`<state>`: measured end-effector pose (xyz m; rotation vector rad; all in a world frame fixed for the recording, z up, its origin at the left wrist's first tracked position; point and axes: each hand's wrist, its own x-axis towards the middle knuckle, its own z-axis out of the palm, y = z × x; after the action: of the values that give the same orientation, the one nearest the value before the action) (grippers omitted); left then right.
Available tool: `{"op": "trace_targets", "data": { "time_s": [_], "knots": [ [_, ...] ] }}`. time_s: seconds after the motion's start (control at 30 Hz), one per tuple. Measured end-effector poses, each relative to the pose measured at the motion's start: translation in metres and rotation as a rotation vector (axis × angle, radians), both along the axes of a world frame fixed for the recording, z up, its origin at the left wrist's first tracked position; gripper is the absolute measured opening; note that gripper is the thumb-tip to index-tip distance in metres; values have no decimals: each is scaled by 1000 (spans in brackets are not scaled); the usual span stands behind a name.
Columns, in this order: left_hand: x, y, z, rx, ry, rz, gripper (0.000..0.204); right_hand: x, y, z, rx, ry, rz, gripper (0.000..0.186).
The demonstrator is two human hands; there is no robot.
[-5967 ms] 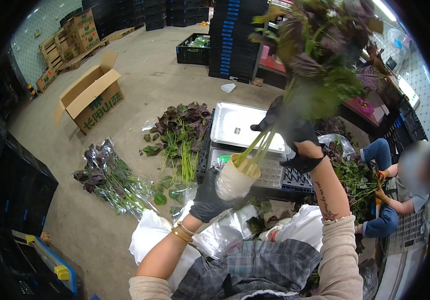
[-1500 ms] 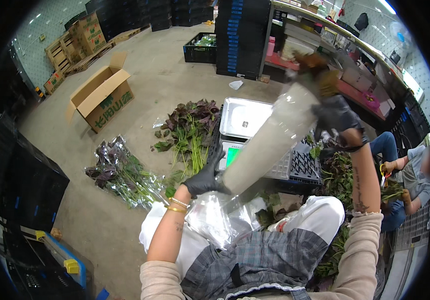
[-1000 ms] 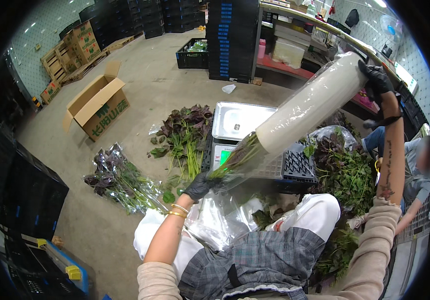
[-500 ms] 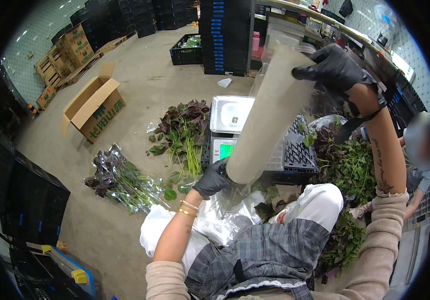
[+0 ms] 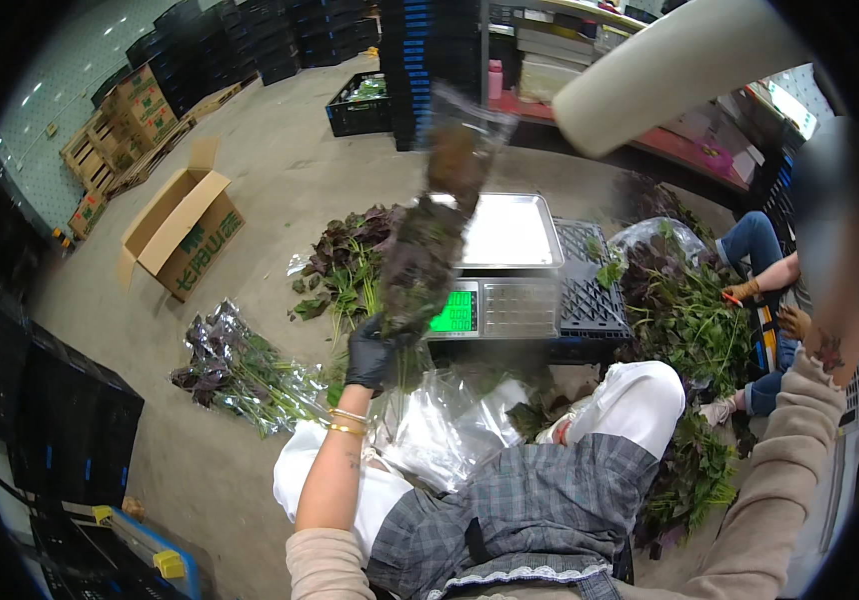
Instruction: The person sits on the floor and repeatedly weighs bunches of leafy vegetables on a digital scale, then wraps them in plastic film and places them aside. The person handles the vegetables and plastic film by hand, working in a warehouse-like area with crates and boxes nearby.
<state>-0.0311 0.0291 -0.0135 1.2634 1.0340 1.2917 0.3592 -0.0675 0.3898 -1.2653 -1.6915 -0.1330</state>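
My left hand (image 5: 372, 352), in a black glove, is closed round the stem end of a bunch of purple-green leafy greens (image 5: 420, 255) in a clear plastic bag. The bunch stands tilted in front of the scale (image 5: 520, 305), blurred by motion; the bag's loose top rises above the leaves. At the upper right, an off-white tube (image 5: 675, 75) hangs in the air. My right forearm (image 5: 830, 335) reaches up beside it, but the hand is lost in blur at the rim. Clear plastic bags (image 5: 440, 425) lie between my knees.
Loose greens (image 5: 350, 255) lie left of the scale, and a bagged bunch (image 5: 250, 370) is on the floor. More greens (image 5: 690, 320) are piled right, where a co-worker's gloved hands (image 5: 745, 290) work. An open carton (image 5: 185, 225) and black crates (image 5: 60, 390) stand left.
The tube has moved up and right, away from my left hand. The bagged greens now show in that hand. My right hand has gone toward the right rim.
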Motion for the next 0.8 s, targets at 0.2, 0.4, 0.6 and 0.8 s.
{"op": "trace_targets", "data": {
  "time_s": [0.2,0.4,0.6,0.8],
  "knots": [
    [-28,-1,-4,64,-19,167,32,-76,56,-125,-813,-91,138,39],
    [-13,5,-3,134,-32,147,32,-34,74,-362,-667,-652,406,30],
    [-19,-4,0,107,25,159,33,-7,87,-439,-977,-722,168,26],
    [-21,-2,-11,85,-54,122,34,36,83,-500,-1241,-682,120,20]
  ]
}}
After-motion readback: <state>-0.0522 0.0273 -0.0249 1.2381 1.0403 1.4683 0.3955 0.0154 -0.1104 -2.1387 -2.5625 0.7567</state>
